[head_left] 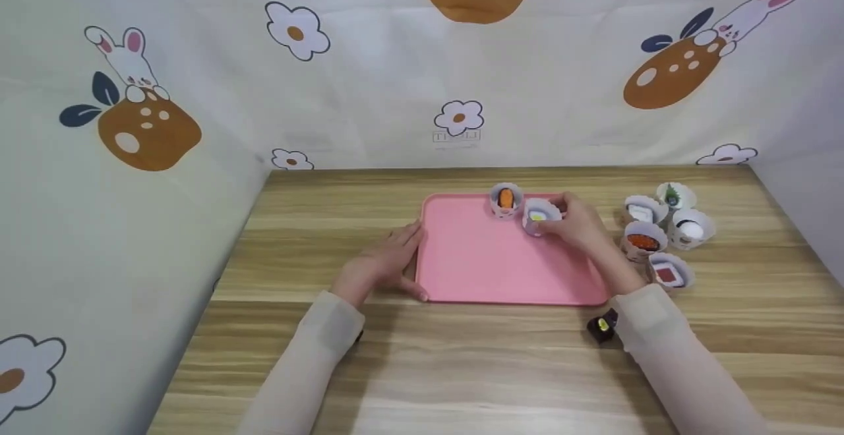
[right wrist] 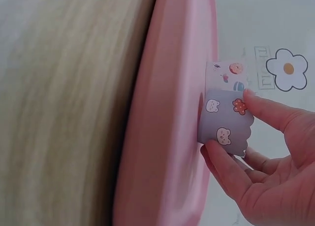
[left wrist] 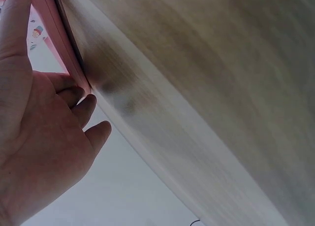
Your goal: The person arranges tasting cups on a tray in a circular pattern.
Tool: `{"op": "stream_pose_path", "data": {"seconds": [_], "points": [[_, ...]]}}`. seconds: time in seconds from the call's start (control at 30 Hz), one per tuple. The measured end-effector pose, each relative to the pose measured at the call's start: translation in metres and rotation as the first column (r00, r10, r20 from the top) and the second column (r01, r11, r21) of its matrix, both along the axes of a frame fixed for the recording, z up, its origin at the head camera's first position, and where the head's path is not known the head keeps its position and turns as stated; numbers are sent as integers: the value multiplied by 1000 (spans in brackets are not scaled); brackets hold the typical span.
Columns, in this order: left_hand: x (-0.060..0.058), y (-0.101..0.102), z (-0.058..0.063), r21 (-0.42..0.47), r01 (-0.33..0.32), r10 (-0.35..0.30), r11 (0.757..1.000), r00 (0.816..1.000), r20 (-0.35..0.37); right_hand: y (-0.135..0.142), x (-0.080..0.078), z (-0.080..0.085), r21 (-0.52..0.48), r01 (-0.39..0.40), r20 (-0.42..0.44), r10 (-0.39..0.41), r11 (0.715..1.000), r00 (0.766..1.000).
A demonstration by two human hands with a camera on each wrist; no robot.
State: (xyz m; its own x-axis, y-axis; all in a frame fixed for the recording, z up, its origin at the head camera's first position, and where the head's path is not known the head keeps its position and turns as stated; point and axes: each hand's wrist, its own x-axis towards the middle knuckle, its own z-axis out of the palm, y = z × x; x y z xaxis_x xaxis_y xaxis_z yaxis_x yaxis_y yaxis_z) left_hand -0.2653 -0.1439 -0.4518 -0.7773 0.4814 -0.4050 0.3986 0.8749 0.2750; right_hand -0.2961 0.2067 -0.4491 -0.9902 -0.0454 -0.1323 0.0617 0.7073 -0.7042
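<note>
My right hand [head_left: 580, 227] pinches a grey-purple paper baking cup [right wrist: 224, 120] printed with bear faces, thumb on one side and fingers on the other. That cup stands on the back right of a pink tray [head_left: 488, 263] and has something yellow and white inside. Just left of it on the tray is a second paper cup [head_left: 506, 211], holding a toy sushi piece with an orange top. At the tray's left edge rests my left hand [head_left: 382, 260], fingers extended along the rim and thumb near the front corner; the left wrist view shows the fingertips touching the rim.
Right of the tray, several paper cups with toy sushi are grouped, among them a roe-topped one [head_left: 643, 244] and a red-centred one [head_left: 667, 273]. A dark sushi piece [head_left: 600, 329] lies near my right sleeve. A patterned cloth [head_left: 369, 92] hangs behind the wooden table [head_left: 461, 362].
</note>
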Motion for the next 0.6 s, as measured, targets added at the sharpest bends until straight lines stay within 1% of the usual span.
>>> {"op": "stream_pose_path", "data": {"seconds": [0.23, 0.47, 0.6], "points": [[2, -1, 2, 10, -19, 19, 1000, 1000, 13, -4, -2, 1, 19, 11, 2, -12, 1000, 1000], [1, -1, 0, 22, -31, 30, 999, 999, 16, -6, -4, 0, 8, 16, 9, -16, 1000, 1000], [1, -1, 0, 32, -40, 40, 999, 999, 18, -9, -5, -1, 12, 7, -9, -7, 1000, 1000]]}}
